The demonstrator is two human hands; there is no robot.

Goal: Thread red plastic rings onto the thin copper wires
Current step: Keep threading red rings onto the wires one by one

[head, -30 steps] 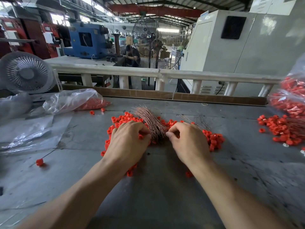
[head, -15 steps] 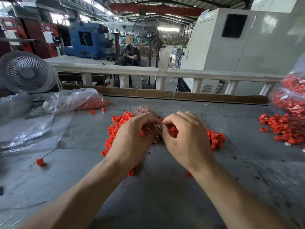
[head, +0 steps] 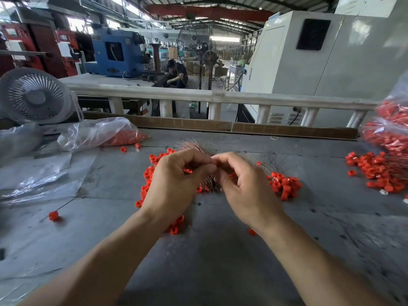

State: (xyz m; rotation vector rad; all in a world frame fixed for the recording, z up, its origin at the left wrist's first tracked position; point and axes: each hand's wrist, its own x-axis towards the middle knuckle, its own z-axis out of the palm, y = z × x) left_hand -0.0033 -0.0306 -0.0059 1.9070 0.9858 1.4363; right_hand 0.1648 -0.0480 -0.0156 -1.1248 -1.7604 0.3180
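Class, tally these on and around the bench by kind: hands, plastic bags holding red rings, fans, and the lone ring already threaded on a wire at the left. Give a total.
Hands: 2 (left hand, right hand)
Bags: 2
Fans: 2
Threaded ring: 1
Total: 7

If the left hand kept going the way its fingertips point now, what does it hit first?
Almost at once, the right hand: the left hand points rightward and its fingertips already meet the right's above the copper wire bundle. Whether they truly touch or just overlap in depth is unclear.
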